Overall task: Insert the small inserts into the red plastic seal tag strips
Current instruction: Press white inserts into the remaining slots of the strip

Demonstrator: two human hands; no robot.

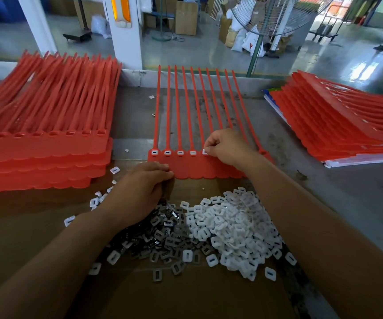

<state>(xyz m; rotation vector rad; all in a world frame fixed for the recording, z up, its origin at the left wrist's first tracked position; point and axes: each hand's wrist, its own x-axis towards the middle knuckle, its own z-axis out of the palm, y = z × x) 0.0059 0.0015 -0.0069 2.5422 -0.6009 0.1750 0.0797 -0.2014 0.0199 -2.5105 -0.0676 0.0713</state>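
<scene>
Red plastic seal tag strip sheet [185, 168] lies mid-worktop, reaching to the far edge. The right hand [228, 146] pinches a small white plastic insert [205, 151] at its fifth slot. The left hand [139, 189] lies curled at the sheet's near-left corner; I cannot tell whether it holds anything.
</scene>
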